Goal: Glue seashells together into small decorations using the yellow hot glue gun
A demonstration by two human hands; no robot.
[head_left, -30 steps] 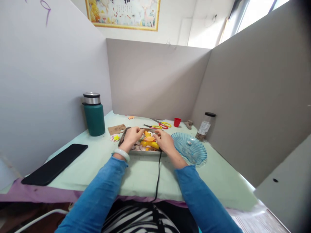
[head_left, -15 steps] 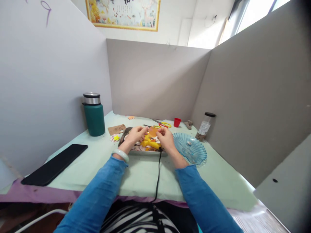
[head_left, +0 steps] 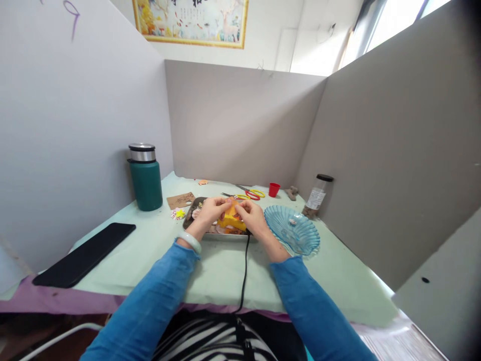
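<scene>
Over a shallow metal tray (head_left: 221, 236), both my hands meet at a thin, translucent orange piece (head_left: 231, 207); its exact kind is unclear. My left hand (head_left: 211, 213), with a pale bangle at the wrist, pinches its left side. On the opposite side the fingertips of my right hand (head_left: 254, 217) are closed on the same piece. A yellow glue gun (head_left: 232, 223) lies in the tray just below my fingers, partly hidden, and its black cord (head_left: 245, 276) runs down over the table edge. Pale shell-like bits lie around it.
A blue scalloped plate (head_left: 296, 235) stands right of the tray, with a small object on it. Behind are scissors (head_left: 255, 194) and a red cup (head_left: 274, 189). A clear jar (head_left: 316, 198) leans near the right panel. Leftward are a green bottle (head_left: 146, 180) and a black phone (head_left: 86, 255).
My hands have drawn closer together around the orange piece. The right hand has moved left, and the orange piece now sits slightly lower, nearer the glue gun.
</scene>
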